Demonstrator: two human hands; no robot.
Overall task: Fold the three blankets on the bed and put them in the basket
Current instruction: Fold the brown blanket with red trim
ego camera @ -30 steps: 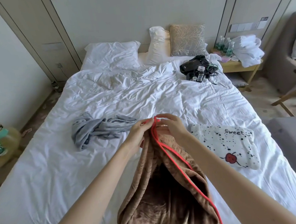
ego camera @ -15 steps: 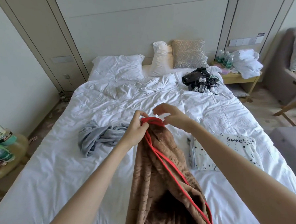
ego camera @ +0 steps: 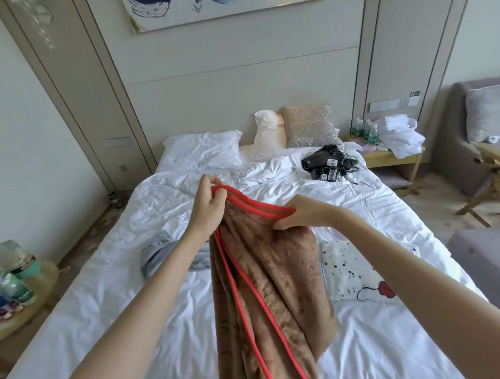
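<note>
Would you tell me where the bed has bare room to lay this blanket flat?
Barest: the near-left sheet between the grey blanket and the bed's left edge, and the middle stretch between white pillow and grey blanket. Crowded right of the brown blanket: spotted blanket, black gadgets.

We've got bare sheet [ego camera: 105,327] free on the near left and up the middle. The brown blanket [ego camera: 265,275] hangs dead centre blocking the way, grey blanket [ego camera: 153,252] just left, spotted blanket [ego camera: 351,268] right, cables [ego camera: 328,163] up near the pillows [ego camera: 203,147].
</note>
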